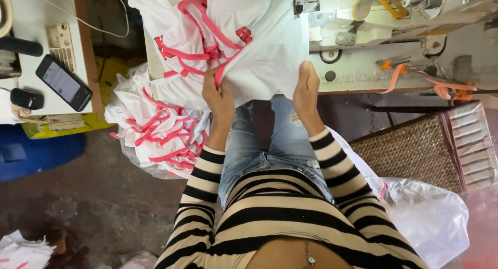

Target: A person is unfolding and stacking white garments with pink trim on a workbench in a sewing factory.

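White garment (264, 51), pink trim, gripped by left hand (219, 95), right hand (307, 87)

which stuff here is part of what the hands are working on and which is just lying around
In hand:
- left hand and right hand, both gripping the white garment with pink trim
- sewing machine just beyond it
- pile of like garments at the left

Lying about:
- phone on the side table
- woven basket
- clear plastic bag
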